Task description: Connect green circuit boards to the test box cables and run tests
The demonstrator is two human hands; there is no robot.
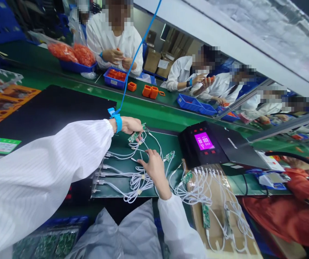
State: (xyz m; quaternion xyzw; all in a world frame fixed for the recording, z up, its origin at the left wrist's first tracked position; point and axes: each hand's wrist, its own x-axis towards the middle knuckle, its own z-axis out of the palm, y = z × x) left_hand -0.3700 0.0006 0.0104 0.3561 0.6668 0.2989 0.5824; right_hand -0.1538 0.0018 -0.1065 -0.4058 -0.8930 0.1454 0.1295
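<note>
My left hand [131, 126], with a blue wrist strap, is closed on a small green circuit board [133, 137]; the fingers partly cover it. White cables [140, 181] hang and lie in loops just below. My right hand [154, 168] is over these cables, thumb and fingers apart, with nothing visible between them. A loose white cable plug [133, 159] lies left of its thumb. To the right of that hand, another green circuit board [169, 156] is attached to a white cable.
A black tester [205, 144] with a lit magenta screen stands at right, cables plugged into its front. More boards [205, 216] lie on cardboard below it. A large black box [49, 111] takes up the left. Across the green bench, co-workers handle orange parts beside blue bins [113, 82].
</note>
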